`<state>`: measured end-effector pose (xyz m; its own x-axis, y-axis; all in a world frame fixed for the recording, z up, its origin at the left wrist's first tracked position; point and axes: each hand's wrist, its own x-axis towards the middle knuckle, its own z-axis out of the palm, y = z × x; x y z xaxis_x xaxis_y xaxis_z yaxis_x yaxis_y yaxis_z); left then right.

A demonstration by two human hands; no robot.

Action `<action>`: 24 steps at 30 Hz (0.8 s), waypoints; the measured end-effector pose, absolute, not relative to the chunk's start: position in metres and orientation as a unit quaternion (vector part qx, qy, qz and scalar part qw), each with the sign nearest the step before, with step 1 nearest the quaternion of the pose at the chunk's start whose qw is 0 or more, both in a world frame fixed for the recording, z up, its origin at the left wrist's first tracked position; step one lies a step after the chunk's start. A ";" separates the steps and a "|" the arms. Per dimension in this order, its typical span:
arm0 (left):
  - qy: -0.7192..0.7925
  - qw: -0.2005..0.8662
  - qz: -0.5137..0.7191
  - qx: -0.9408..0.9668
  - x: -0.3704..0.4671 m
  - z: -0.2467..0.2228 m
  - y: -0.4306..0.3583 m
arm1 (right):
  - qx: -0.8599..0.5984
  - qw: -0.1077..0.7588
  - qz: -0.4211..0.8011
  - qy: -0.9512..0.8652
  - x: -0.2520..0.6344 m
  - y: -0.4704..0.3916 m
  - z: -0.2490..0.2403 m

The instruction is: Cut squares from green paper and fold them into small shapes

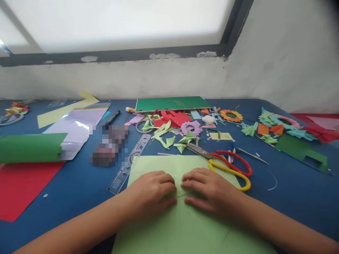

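A light green sheet of paper (182, 225) lies in front of me, with a faint crease line across it between my hands. My left hand (156, 188) rests on its left half, palm down, fingers stretched toward the middle. Opposite it, my right hand (206, 187) lies on the right half, fingers pointing inward and slightly apart. A narrow strip of paper separates the fingertips. Scissors (212, 155) with one red and one yellow handle lie over the sheet's upper right corner. A clear plastic ruler (129, 164) is partly under the sheet's left edge.
Colourful paper scraps (169, 123) and a purple paper ring (191, 129) lie beyond the sheet. A green book (172, 103) sits by the wall. At left are a black marker (112, 119), rolled green paper (31, 148) and red paper (23, 190). A compass (249, 153) lies right.
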<state>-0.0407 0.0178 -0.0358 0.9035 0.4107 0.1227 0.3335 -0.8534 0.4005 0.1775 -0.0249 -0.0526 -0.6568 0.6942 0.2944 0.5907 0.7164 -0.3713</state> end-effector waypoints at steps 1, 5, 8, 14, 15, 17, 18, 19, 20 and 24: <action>0.208 0.184 0.100 0.955 -0.040 -0.036 0.017 | -0.357 0.215 0.119 -0.901 0.178 -0.025 -0.053; 0.219 0.126 0.096 0.963 -0.039 -0.035 0.011 | -0.347 0.222 0.077 -0.908 0.177 -0.026 -0.054; 0.189 0.053 0.085 0.977 -0.038 -0.034 0.006 | -0.336 0.221 0.036 -0.915 0.175 -0.026 -0.052; 0.171 0.009 0.069 0.983 -0.033 -0.034 0.001 | -0.320 0.224 0.026 -0.920 0.171 -0.025 -0.051; 0.178 0.019 0.068 0.981 -0.032 -0.034 0.001 | -0.314 0.221 0.025 -0.923 0.171 -0.025 -0.052; 0.199 0.044 0.071 0.976 -0.031 -0.034 0.002 | -0.311 0.222 0.030 -0.924 0.171 -0.024 -0.053; 0.210 0.059 0.073 0.973 -0.030 -0.035 0.002 | -0.312 0.226 0.037 -0.922 0.170 -0.024 -0.053; 0.217 0.075 0.077 0.970 -0.030 -0.035 0.003 | -0.314 0.230 0.049 -0.920 0.170 -0.023 -0.054; 0.223 0.091 0.081 0.967 -0.030 -0.035 0.004 | -0.318 0.234 0.065 -0.916 0.170 -0.023 -0.054; 0.252 0.196 0.089 0.943 -0.033 -0.035 0.011 | -0.352 0.237 0.156 -0.892 0.169 -0.021 -0.054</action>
<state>-0.0325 0.0110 -0.0351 0.8568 0.5109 0.0697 0.4406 -0.7956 0.4158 0.1687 -0.0206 -0.0541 -0.6407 0.7011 0.3129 0.5537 0.7043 -0.4443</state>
